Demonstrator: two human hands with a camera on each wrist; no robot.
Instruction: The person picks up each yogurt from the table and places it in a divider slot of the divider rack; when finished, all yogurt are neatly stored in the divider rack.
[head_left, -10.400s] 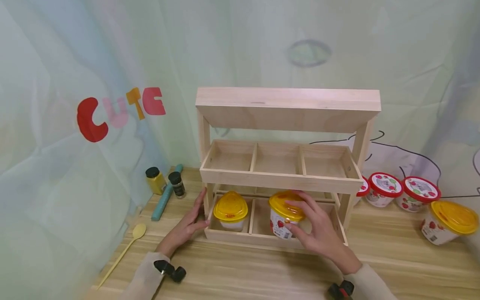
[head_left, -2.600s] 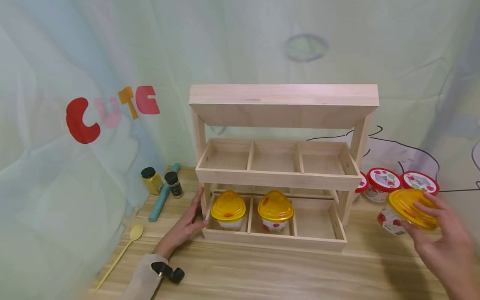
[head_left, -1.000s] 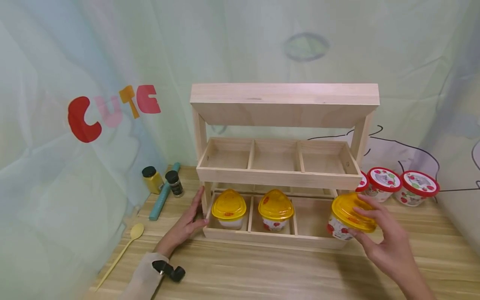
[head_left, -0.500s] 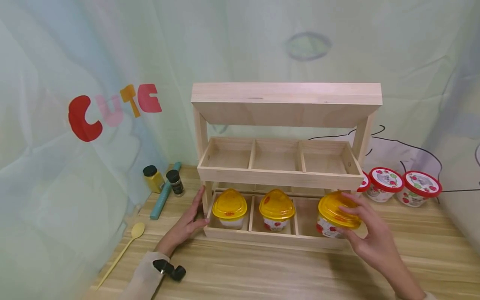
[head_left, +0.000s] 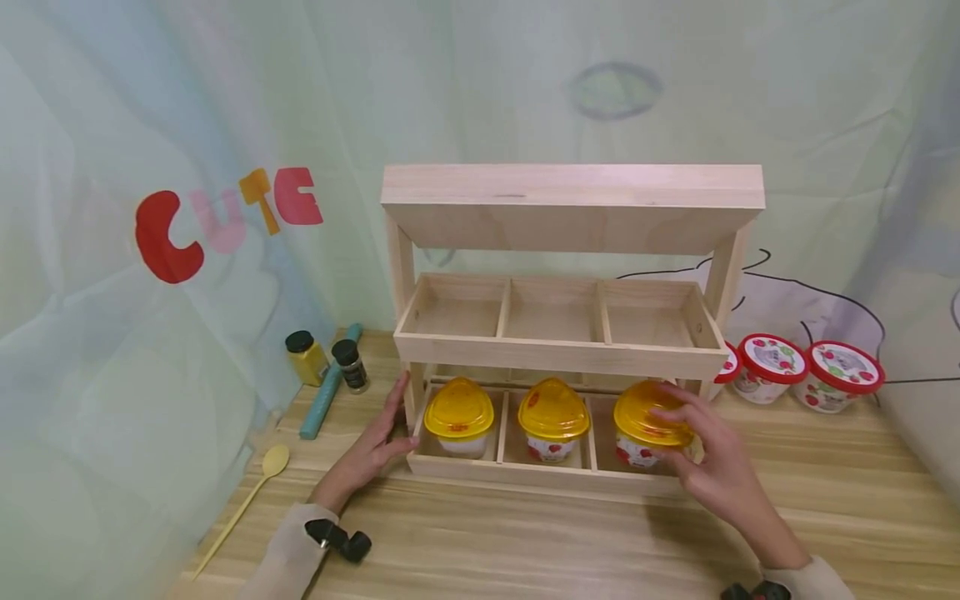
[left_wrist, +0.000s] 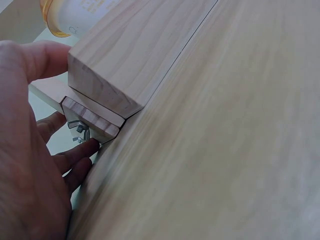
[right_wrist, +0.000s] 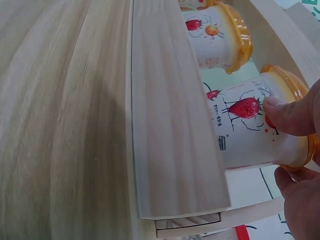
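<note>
My right hand (head_left: 712,467) holds a white tub with a yellow lid (head_left: 651,414), with the thumb on its printed side. In the right wrist view this strawberry-printed tub (right_wrist: 240,122) sits in the lower tray's right compartment. Two similar tubs stand in the left (head_left: 459,415) and middle (head_left: 553,417) compartments. My left hand (head_left: 372,454) grips the left end of the two-tier wooden rack (head_left: 555,346). By the left wrist view, its thumb (left_wrist: 47,57) is against the front corner and the other fingers lie along the end, near a wing nut.
Three red-lidded tubs stand at right behind the rack, one (head_left: 840,375) fully visible and one partly hidden. To the left are a yellow jar (head_left: 307,360), a dark-capped shaker (head_left: 350,367), a teal stick (head_left: 330,387) and a yellow spoon (head_left: 247,504). The upper tray (head_left: 558,321) has three compartments.
The right hand has brought the third yellow-lidded tub from the table's right side leftward, into the lower tray's right compartment. Earlier it set one in the middle compartment. The left hand stays put.
</note>
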